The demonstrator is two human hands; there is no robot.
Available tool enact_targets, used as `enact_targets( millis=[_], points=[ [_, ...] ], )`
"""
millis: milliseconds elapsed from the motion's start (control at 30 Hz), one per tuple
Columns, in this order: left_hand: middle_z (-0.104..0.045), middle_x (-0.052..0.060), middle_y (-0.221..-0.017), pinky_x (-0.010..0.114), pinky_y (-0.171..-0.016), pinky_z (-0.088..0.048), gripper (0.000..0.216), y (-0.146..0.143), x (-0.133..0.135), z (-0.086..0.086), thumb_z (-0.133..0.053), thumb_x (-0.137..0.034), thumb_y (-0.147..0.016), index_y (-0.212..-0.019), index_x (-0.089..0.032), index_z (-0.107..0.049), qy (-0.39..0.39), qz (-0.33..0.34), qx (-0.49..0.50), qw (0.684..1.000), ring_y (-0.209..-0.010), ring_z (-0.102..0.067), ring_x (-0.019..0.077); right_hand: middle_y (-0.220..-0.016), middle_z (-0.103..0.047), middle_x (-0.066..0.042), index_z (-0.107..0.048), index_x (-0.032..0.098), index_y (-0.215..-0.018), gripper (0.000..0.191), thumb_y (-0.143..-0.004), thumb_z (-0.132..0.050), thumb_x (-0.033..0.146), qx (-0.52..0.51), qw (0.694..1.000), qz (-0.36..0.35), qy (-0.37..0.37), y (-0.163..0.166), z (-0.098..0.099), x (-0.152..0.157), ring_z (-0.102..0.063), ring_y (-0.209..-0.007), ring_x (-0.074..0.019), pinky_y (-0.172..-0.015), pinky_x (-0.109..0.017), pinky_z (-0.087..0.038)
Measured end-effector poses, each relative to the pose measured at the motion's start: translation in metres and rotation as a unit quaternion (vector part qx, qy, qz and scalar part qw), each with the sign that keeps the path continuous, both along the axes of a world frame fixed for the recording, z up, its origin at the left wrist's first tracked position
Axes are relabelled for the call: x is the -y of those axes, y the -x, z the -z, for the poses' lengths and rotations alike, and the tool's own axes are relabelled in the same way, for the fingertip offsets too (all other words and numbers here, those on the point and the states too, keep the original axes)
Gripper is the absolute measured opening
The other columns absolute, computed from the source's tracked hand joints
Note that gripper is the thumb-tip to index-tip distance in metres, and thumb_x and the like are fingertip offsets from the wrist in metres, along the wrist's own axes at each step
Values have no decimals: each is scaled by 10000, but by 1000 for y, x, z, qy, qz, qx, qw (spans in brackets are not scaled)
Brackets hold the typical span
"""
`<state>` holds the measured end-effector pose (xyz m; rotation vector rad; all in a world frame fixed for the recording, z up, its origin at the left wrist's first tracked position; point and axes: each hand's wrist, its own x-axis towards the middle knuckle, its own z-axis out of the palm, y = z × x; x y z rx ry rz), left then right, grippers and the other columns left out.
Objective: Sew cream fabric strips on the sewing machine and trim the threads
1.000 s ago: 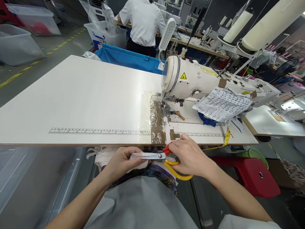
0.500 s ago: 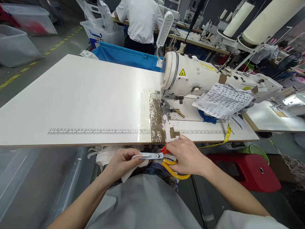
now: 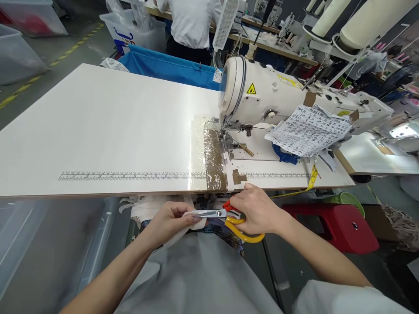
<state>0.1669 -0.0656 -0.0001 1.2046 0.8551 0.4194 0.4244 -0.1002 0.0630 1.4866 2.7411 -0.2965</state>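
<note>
Over my lap, just below the table's front edge, my left hand (image 3: 173, 220) pinches a piece of white fabric (image 3: 199, 224) between thumb and fingers. My right hand (image 3: 257, 209) grips a pair of scissors (image 3: 241, 233) with yellow and red handles. The metal blades point left and lie along the fabric, their tips by my left fingers. From this angle I cannot tell whether the blades are parted. Patterned dark fabric (image 3: 225, 230) and white cloth (image 3: 147, 208) lie beneath and behind my hands.
A white sewing machine (image 3: 262, 93) stands on the white table (image 3: 131, 131), with a handwritten sheet (image 3: 309, 131) taped to it. A yellow tape measure (image 3: 313, 176) hangs over the front edge. A red stool (image 3: 347, 226) is at the right. A person (image 3: 193, 22) in white sits beyond a blue cloth bin (image 3: 170, 65).
The view has shifted slightly, so the table and machine sit a little higher in it. Both hands keep nearly the same pose, with the scissors still at the white fabric.
</note>
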Motion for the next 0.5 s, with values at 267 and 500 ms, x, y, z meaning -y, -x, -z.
enact_targets(
  millis=[267,500],
  points=[
    [-553,19,-613,221,-547,-277,465,-2,2,1,-707,-574,-754,-671,-117,-675,1,33,-23,999,-598,-422,119,-568,-539,19,-492,186,-657,306,-852,-539,417,24,998,-3,53,-8,1,2,-273,-503,-99,-652,-298,-215],
    [-523,6,-609,223,-561,-273,424,-5,1,0,-719,-531,-739,-643,-126,-637,9,28,-17,999,-608,-396,116,-635,-548,17,-476,189,-705,292,-818,-582,436,19,998,6,58,2,-1,3,-315,-550,-106,-680,-299,-222]
  ],
)
